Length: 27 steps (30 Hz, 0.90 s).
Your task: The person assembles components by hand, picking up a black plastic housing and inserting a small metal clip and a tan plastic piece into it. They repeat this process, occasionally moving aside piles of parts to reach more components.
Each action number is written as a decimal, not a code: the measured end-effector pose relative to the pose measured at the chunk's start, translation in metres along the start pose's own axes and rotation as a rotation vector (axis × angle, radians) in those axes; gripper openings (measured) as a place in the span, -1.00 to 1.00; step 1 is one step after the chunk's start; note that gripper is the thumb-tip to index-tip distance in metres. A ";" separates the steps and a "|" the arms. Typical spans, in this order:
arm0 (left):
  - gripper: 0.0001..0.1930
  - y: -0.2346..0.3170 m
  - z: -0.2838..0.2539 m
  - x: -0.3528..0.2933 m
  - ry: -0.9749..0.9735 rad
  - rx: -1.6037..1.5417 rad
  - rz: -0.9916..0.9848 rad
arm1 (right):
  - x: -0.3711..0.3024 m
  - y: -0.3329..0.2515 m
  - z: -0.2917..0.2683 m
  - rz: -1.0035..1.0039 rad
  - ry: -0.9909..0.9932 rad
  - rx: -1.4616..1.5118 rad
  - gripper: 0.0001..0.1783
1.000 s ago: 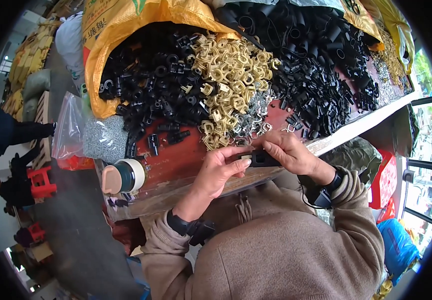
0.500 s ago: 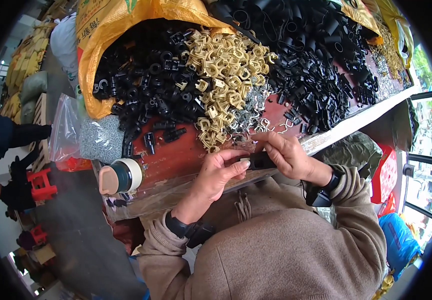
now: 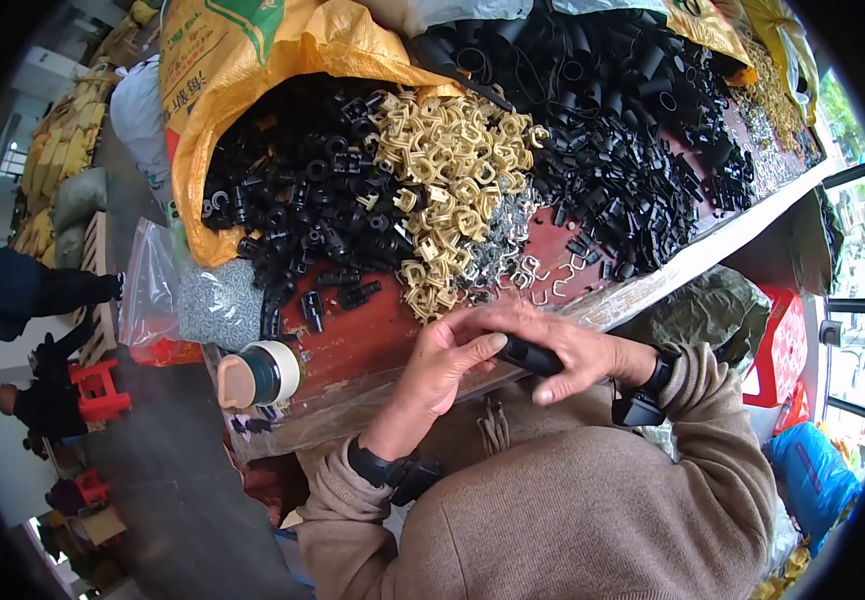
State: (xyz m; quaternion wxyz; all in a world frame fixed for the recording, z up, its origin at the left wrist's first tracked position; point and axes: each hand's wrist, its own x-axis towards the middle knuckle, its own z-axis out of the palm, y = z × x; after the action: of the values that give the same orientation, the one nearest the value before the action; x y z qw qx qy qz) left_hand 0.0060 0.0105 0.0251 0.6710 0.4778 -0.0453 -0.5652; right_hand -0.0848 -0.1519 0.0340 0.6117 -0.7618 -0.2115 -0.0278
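Between my two hands, over the table's near edge, is a black plastic tubular part. My right hand has its palm and fingers over the part, the thumb stretched along the near side. My left hand pinches the part's left end, thumb on the near side; its fingertips are partly hidden behind the right hand's fingers. Just beyond the hands lie a heap of beige plastic clips and scattered bent metal clips. Black ring-shaped fittings spread to the left of the beige heap.
Small black parts and black tubes cover the right half of the red table. A yellow woven bag, a bag of small metal pieces and a flask are at left. People are beyond, at far left.
My right hand has come down and left onto the black part, which now sits tilted under its palm. The left hand still grips the left end. The whole view has shifted slightly.
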 end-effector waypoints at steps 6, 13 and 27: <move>-0.57 0.003 0.009 -0.003 -0.096 -0.078 0.033 | -0.004 -0.001 -0.002 0.043 -0.007 -0.012 -0.09; -0.50 -0.005 0.011 -0.005 -0.101 -0.084 0.086 | -0.008 0.005 0.000 -0.017 0.090 0.001 -0.13; -0.48 -0.002 -0.013 -0.011 0.026 0.143 0.106 | -0.053 -0.020 -0.034 0.419 0.358 -0.071 -0.57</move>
State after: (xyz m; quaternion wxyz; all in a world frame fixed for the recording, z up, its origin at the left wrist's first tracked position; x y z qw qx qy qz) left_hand 0.0092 0.0271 0.0219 0.6645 0.5287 -0.1022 -0.5181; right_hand -0.1323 -0.1963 0.0447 0.6047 -0.7928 0.0632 -0.0423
